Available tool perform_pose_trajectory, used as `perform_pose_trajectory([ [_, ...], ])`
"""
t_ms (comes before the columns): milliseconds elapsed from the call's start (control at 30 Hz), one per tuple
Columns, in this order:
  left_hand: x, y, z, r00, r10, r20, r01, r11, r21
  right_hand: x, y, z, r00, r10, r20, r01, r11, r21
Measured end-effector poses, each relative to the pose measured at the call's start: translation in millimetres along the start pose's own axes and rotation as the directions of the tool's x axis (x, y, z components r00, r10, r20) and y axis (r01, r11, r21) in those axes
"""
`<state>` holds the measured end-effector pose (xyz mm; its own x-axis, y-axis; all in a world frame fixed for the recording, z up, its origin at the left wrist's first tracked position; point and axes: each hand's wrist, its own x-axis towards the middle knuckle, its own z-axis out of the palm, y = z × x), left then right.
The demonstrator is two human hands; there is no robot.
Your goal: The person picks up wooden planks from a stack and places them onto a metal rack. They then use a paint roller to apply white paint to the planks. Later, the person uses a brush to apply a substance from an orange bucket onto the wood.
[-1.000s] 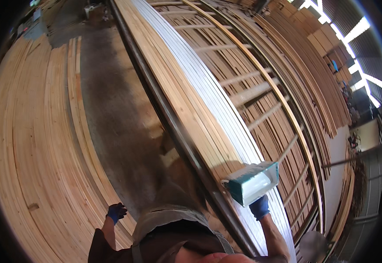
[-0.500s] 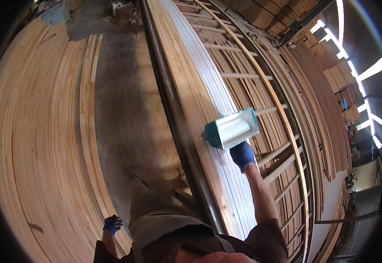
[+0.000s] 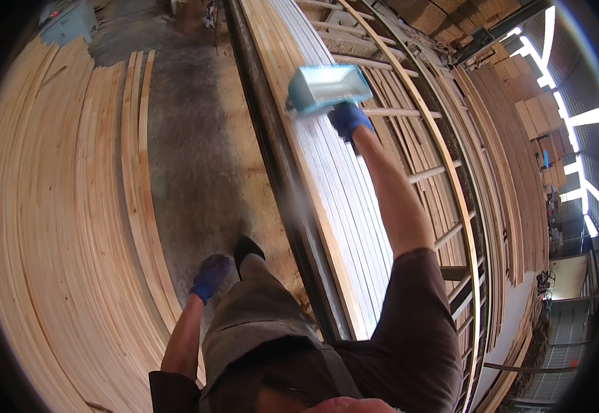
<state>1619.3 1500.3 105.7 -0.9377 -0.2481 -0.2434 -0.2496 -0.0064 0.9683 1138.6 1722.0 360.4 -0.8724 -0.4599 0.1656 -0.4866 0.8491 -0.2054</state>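
- The right hand (image 3: pixel 349 122), in a blue glove, is closed around the near side of a teal trough-like tool (image 3: pixel 330 86); the grip itself is mostly hidden by the glove.
- That tool sits just ahead and to the left of the right hand, its open, white-smeared hollow facing up, its lower edge over the boards; motion blur hides the exact contact.
- Nearer the body than the right hand runs a band of white-coated boards (image 3: pixel 344 186), with bare wood along its left edge.
- Beyond the right hand, bare boards (image 3: pixel 272 48) lie to the left of more white ones.
- Left of those boards is a long dark rail (image 3: pixel 292 206); right of the hand, a rack of poles (image 3: pixel 435 171).
- The left hand (image 3: pixel 211 275), also blue-gloved, hangs low beside the apron (image 3: pixel 251 323); blur leaves its finger opening unclear.
- To its left spreads a broad layer of pale planks (image 3: pixel 51 206); ahead of it, the floor (image 3: pixel 182 151).
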Motion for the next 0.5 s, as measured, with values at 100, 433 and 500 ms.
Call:
perform_pose_trajectory([
  [100,77,74,11,0.953,0.265,0.145,-0.302,0.85,0.431,120,-20,29,0.98,0.095,0.177,-0.133,0.967,0.216],
  [433,240,272,47,0.857,0.453,0.246,-0.486,0.547,0.682,279,-67,35,0.951,0.136,0.277,-0.182,0.973,0.145],
  [500,255,280,55,0.809,0.477,0.344,-0.565,0.469,0.679,253,-61,23,0.957,0.18,0.23,-0.227,0.954,0.196],
])
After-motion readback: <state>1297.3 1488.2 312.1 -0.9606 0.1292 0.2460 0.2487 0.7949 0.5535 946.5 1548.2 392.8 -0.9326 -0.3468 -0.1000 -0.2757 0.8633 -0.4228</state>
